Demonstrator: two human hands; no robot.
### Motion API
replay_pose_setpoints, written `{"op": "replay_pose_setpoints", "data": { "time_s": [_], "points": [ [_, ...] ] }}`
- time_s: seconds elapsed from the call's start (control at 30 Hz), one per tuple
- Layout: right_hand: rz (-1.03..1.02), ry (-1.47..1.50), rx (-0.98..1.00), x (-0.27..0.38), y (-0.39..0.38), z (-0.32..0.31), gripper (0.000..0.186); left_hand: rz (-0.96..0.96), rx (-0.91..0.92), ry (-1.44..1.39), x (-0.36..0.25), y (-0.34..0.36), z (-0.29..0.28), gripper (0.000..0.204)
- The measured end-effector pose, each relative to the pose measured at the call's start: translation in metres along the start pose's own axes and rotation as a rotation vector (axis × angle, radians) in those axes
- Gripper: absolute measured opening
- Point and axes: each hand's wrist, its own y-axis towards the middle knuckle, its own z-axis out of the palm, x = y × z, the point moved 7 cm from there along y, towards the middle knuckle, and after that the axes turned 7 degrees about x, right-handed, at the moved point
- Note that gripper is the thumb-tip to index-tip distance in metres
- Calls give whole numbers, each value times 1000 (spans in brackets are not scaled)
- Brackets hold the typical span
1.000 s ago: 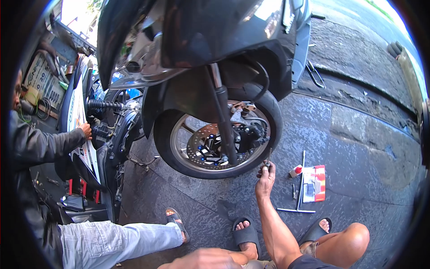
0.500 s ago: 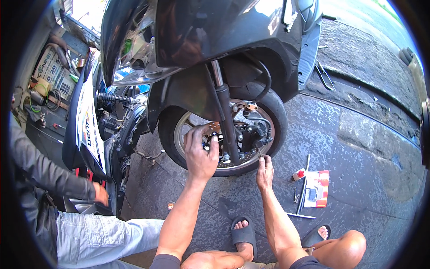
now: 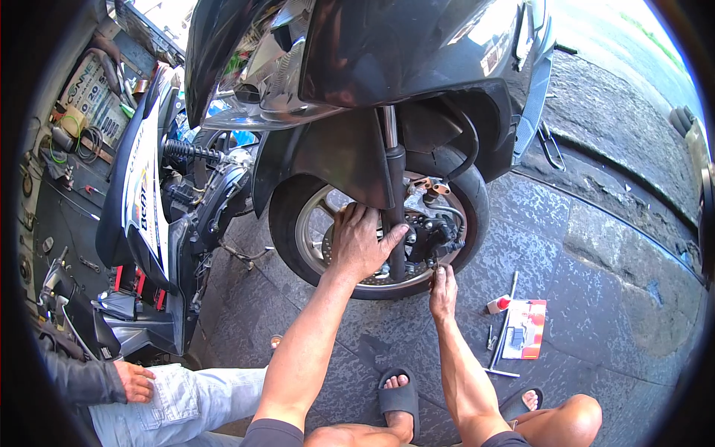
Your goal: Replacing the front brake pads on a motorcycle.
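Note:
My left hand [image 3: 361, 242] is against the front wheel of a dark scooter, in front of the brake disc [image 3: 380, 280]. Its thumb stands apart and reaches across the fork leg [image 3: 395, 186]; the fingertips are hidden. Beside the fork, the black brake caliper [image 3: 438, 235] sits by the disc, with gold-coloured metal above it. My right hand [image 3: 443, 293] is closed in a pinch right below the caliper, near the tyre [image 3: 477, 201]. What its fingers hold is too small to make out.
On the dark floor at right lie a T-handle wrench [image 3: 505, 324], a red-capped bottle [image 3: 498, 304] and a red-and-white card pack [image 3: 533, 328]. A partly stripped motorcycle [image 3: 153, 208] stands at left. Another person's hand [image 3: 135, 381] rests on their grey trousers.
My left hand has moved in toward the fork, its thumb now across it. My right hand stays pinched below the caliper. The other person's hand has drawn back to their leg.

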Motion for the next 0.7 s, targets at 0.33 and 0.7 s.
{"op": "replay_pose_setpoints", "data": {
  "time_s": [0.33, 0.7],
  "points": [
    [-30, -87, -37, 18, -3, -4, 26, 14, 38, 18, 5, 6, 3, 65],
    [-111, -216, -224, 31, 5, -10, 27, -14, 35, -21, 6, 6, 5, 64]
  ]
}}
